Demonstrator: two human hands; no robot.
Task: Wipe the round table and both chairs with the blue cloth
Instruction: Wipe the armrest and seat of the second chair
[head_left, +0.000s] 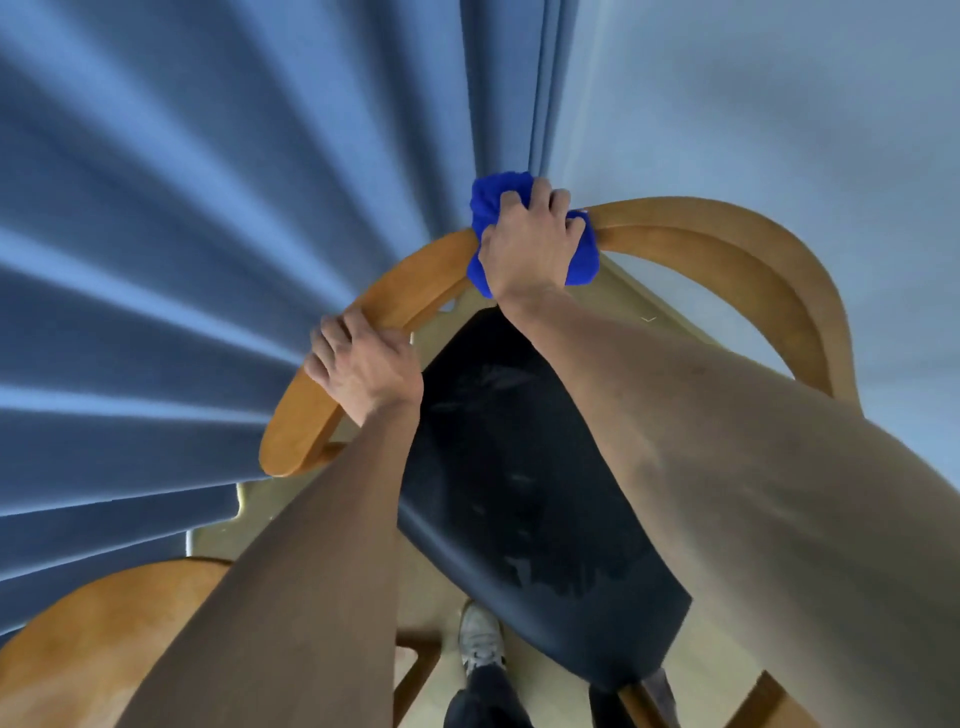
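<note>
blue cloth gripped by right hand on chair rail | left hand grips rail | curtain behind

Even, soft daylight; strong wide-angle edge distortion; near forearms blurred.

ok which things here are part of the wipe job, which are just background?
Job:
- cloth, gripped by right hand on the chair backrest
- left hand, gripping the same rail
- table, bottom left

Background:
- curtain
- wall
- shoe
</note>
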